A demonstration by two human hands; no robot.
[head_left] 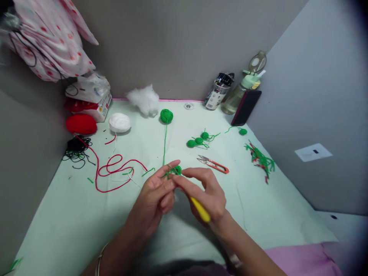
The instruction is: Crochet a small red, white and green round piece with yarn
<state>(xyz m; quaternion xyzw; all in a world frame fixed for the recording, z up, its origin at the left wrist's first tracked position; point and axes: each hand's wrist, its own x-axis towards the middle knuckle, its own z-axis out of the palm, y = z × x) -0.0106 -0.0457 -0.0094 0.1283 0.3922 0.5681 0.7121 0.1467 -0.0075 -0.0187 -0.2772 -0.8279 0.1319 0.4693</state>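
Observation:
Between the fingertips of my left hand [156, 189] is a small piece of green crochet work [177, 170], partly covered by the fingers. A strand of green yarn [165, 143] runs over my left index finger from a green yarn ball [166, 116] farther back. My right hand [205, 191] is closed around a crochet hook with a yellow handle [200, 209]. The hook's tip meets the green work and is hidden there. Beyond my right hand lie orange-handled thread snips [214, 165] and several small green crocheted balls [199, 141] with yarn tails.
Red yarn [81, 124], white yarn [120, 122] and black yarn [76, 145] sit at left, with a loose red strand [100, 180]. White stuffing [145, 99] lies at the back. A pen holder [215, 96], bottle [234, 100], phone [246, 108] and yarn scraps [260, 157] stand or lie right.

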